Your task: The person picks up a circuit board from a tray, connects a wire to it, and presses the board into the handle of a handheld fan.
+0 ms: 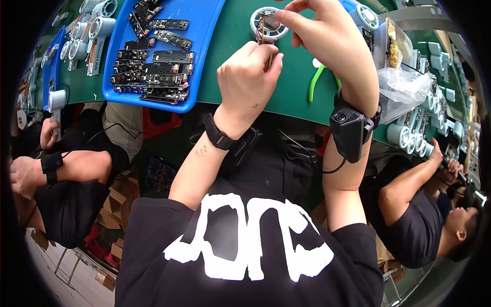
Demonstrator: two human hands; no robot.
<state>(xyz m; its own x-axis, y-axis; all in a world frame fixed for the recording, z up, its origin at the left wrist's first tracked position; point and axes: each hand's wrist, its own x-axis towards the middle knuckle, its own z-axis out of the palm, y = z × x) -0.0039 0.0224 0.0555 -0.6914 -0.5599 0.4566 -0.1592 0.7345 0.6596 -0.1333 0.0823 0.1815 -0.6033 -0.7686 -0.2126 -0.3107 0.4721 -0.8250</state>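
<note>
Near the far middle of the green table, a pale round fan housing (254,26) shows thin red and yellow wires (262,35) running down from its middle. My left hand (249,77) is closed at the lower end of this fan, its fingers wrapped round the handle part, which they mostly hide. Above it, my right hand (319,25) reaches over the ring with thumb and forefinger at its silvery centre; whether it pinches a small part there is hard to make out. Green-handled pliers (314,84) lie just below my right hand.
A blue tray (192,97) at the left holds several black circuit boards (169,55). Pale fan parts (99,28) stand farther left. To the right are a clear plastic bag (404,87), a clear box (401,43) and more fans (409,135). Co-workers sit on both sides.
</note>
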